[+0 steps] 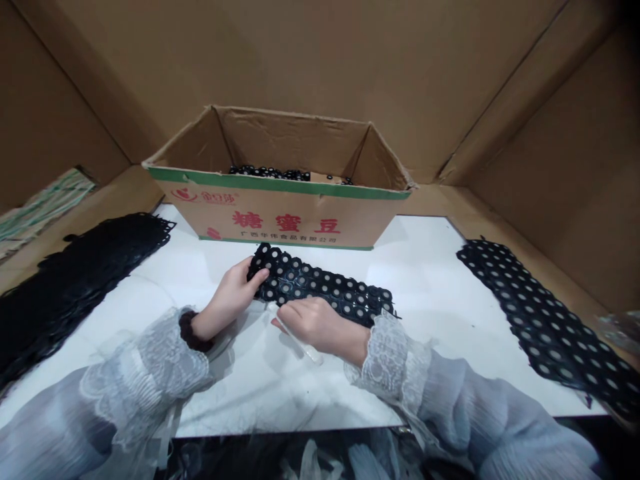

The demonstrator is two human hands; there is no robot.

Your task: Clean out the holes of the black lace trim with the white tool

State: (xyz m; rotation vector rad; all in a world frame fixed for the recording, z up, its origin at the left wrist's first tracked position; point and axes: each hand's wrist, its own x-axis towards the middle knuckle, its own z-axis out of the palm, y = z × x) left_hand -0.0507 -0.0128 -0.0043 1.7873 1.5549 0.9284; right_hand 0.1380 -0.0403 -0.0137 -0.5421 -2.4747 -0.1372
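A black strip with rows of pale round spots lies slanted on the white tabletop, in front of the carton. My left hand grips its left end, thumb on top. Against the strip's lower edge, my right hand is closed around a slim white stick-like tool, whose rear end points down and right. The tool's tip is mostly hidden by the fingers, near the strip's lower left corner.
An open cardboard carton with red lettering stands behind, with similar black pieces inside. A black stack lies at left. Another spotted black sheet lies at right. Cardboard walls enclose the white tabletop.
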